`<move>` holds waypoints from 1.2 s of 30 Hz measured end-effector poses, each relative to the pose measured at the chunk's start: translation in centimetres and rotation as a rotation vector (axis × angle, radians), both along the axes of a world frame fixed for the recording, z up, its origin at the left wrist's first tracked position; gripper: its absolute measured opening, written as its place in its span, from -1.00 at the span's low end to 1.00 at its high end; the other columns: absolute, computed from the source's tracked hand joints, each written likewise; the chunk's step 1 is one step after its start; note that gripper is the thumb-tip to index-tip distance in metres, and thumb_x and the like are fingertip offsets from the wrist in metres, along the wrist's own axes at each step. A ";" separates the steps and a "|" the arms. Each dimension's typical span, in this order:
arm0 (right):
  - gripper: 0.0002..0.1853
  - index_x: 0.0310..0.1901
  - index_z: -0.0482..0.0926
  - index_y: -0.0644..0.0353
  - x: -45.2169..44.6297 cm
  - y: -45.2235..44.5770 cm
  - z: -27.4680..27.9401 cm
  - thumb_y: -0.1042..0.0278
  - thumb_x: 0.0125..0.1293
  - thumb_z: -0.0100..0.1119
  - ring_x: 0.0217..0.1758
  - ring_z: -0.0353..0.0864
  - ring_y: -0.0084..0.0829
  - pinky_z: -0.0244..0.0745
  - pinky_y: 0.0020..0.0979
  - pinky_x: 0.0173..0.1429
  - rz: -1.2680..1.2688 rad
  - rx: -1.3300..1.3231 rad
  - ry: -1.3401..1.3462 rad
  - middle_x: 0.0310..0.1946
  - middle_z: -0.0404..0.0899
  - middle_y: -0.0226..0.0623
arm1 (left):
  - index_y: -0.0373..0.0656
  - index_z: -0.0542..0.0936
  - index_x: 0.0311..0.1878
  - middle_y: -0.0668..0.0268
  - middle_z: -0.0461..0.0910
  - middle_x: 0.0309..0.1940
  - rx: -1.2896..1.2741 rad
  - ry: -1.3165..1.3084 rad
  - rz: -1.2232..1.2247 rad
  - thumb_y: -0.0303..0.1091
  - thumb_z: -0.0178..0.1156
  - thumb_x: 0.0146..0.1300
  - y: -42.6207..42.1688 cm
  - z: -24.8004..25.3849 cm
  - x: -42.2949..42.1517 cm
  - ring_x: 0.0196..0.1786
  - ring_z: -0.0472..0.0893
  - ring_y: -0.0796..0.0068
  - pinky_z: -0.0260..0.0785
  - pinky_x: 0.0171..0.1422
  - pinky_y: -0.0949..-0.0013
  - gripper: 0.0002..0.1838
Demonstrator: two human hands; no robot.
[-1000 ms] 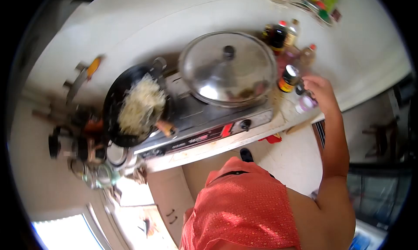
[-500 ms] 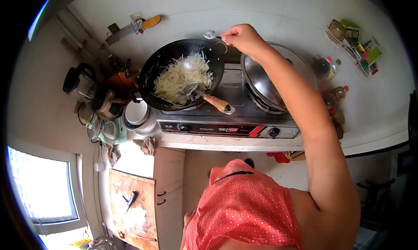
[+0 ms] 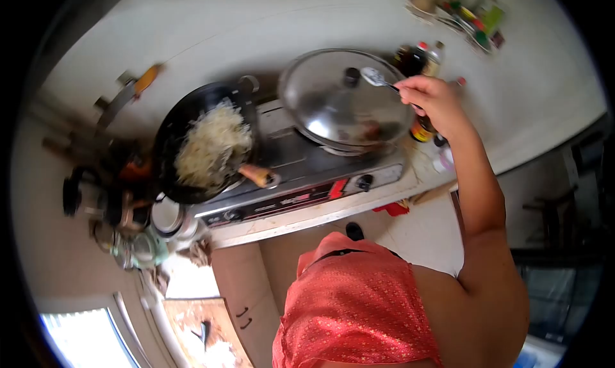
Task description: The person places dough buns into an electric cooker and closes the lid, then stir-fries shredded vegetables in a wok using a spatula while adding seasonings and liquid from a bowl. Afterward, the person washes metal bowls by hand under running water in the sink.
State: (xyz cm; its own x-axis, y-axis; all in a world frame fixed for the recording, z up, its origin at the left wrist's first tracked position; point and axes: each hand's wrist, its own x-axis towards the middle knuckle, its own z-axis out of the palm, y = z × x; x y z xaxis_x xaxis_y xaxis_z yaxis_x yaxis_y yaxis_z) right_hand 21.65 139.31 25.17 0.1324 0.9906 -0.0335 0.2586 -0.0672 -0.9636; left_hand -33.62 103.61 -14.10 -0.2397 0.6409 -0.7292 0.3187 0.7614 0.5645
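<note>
My right hand (image 3: 434, 102) is closed around the thin handle of a metal spoon (image 3: 373, 77). The spoon's bowl, with some white substance in it, is above the right part of a domed steel lid (image 3: 320, 105) on the right burner. To the left, a black wok (image 3: 168, 137) holds pale shredded vegetable (image 3: 214, 140). A spatula (image 3: 259, 175) rests in the wok, its wooden handle sticking out over the front right rim. My left hand is out of view.
Bottles (image 3: 413, 60) stand behind and beside my right hand. The gas stove (image 3: 301, 198) runs along the counter. Stacked bowls (image 3: 168, 215) and a jug-like appliance (image 3: 80, 192) are at the left. A knife (image 3: 118, 105) hangs on the wall. A wooden board (image 3: 186, 313) lies lower left.
My right hand has carried the spoon rightward, from beside the wok's back rim to the lid's right side. The view has turned and shifted right. The white clump on the shreds no longer stands out.
</note>
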 end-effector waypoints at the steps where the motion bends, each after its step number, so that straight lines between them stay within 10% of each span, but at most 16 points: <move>1: -0.79 -0.13 0.60 0.28 1.3 -2.1 -0.2 0.41 0.23 0.16 -0.40 0.47 -0.68 0.34 -0.63 -0.33 -0.103 -0.004 -0.085 -0.40 0.58 -0.44 | -0.21 0.59 -0.36 0.08 0.61 -0.42 -0.004 0.000 -0.033 -0.16 0.10 0.23 1.2 0.2 -0.2 -0.33 0.60 0.36 0.41 -0.25 0.27 -0.71; 14: -0.91 -0.38 0.59 0.25 19.3 -11.4 -27.8 0.45 0.07 0.27 -0.41 0.55 -0.54 0.44 -0.47 -0.28 -0.591 0.033 -0.471 -0.50 0.59 -0.35 | -0.20 0.59 -0.39 0.09 0.60 -0.43 -0.051 0.040 -0.255 -0.17 0.09 0.22 8.8 3.1 0.7 -0.34 0.61 0.32 0.41 -0.26 0.27 -0.72; 23: -0.86 -0.28 0.58 0.22 19.3 -12.2 -26.8 0.36 0.16 0.20 -0.31 0.59 -0.20 0.46 -0.33 -0.19 -0.492 -0.021 -0.761 -0.40 0.59 -0.12 | -0.19 0.59 -0.40 0.09 0.60 -0.43 -0.036 0.036 -0.213 -0.17 0.08 0.22 6.7 3.4 0.1 -0.35 0.61 0.30 0.41 -0.27 0.27 -0.72; 36: -0.84 -0.24 0.63 0.24 18.4 -7.4 -24.4 0.40 0.15 0.22 -0.29 0.59 -0.49 0.47 -0.48 -0.12 -0.548 -0.019 -0.695 -0.38 0.63 -0.30 | -0.17 0.59 -0.43 0.10 0.59 -0.44 -0.025 -0.022 -0.138 -0.18 0.07 0.22 3.1 1.6 -1.8 -0.35 0.61 0.26 0.41 -0.29 0.26 -0.73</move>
State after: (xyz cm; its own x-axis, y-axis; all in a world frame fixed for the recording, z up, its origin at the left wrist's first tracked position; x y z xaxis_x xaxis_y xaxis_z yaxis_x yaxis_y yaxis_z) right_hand 40.03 131.89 0.72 0.5846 0.7823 0.2151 0.7124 -0.3680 -0.5976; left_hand -35.38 106.75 -12.49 -0.1346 0.6483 -0.7494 0.4091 0.7251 0.5539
